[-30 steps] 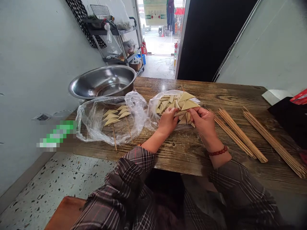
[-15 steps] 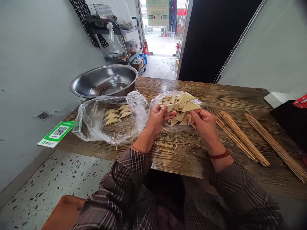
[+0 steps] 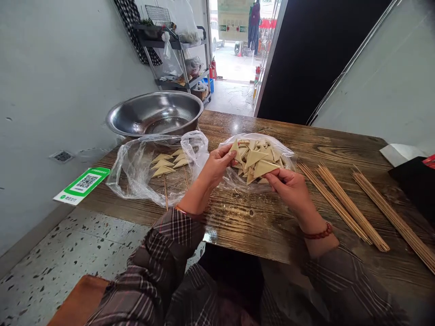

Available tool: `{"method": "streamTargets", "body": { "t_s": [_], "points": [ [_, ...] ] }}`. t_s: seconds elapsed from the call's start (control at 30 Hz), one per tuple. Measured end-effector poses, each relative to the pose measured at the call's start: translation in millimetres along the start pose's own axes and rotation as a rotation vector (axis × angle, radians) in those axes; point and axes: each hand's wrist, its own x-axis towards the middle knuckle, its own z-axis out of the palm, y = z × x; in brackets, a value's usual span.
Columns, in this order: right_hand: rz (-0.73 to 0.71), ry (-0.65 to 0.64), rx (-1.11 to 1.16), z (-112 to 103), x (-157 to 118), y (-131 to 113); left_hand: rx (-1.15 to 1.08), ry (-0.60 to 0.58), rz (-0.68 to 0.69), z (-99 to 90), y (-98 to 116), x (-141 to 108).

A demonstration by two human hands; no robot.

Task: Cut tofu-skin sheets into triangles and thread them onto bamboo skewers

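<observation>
My left hand (image 3: 220, 162) pinches one folded tofu-skin triangle (image 3: 235, 151), pale beige with its point upward. In the fingers of my right hand (image 3: 288, 182) is a skewer with tofu-skin triangles (image 3: 263, 168) stacked on it; its stick is mostly hidden by them and by the hand. Both hands are over a clear plastic bag (image 3: 287, 154) heaped with loose tofu-skin triangles (image 3: 272, 151). To the left, filled skewers of tofu-skin triangles (image 3: 163, 170) lie on another crumpled plastic bag (image 3: 127, 181), sticks pointing toward me.
Bundles of bare bamboo skewers (image 3: 353, 206) lie on the right of the wooden table (image 3: 238, 226). A large steel basin (image 3: 156, 111) stands at the back left. A green QR-code card (image 3: 81, 185) is at the left edge, and a black holder (image 3: 416, 185) at the right.
The skewer in my right hand has been lowered toward the heap and tilted. My left hand has turned its triangle from lying sideways to pointing up. The view has shifted slightly.
</observation>
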Motion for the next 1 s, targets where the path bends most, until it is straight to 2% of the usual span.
{"method": "streamTargets", "body": {
  "t_s": [0.17,0.43,0.8,1.0],
  "points": [
    [-0.013,-0.041,-0.06,-1,-1,3,-0.102,-0.039,-0.052,-2.1,1,-4],
    [-0.016,-0.088,-0.101,1,-3,-2,-0.197,0.119,-0.028,-6.1,3,-3],
    [-0.065,-0.12,-0.203,6,-6,-9,-0.288,0.112,-0.073,-5.3,5,0],
    [-0.07,-0.119,-0.23,7,-8,-12,-0.297,0.151,-0.087,-4.4,8,-4]
  ]
}}
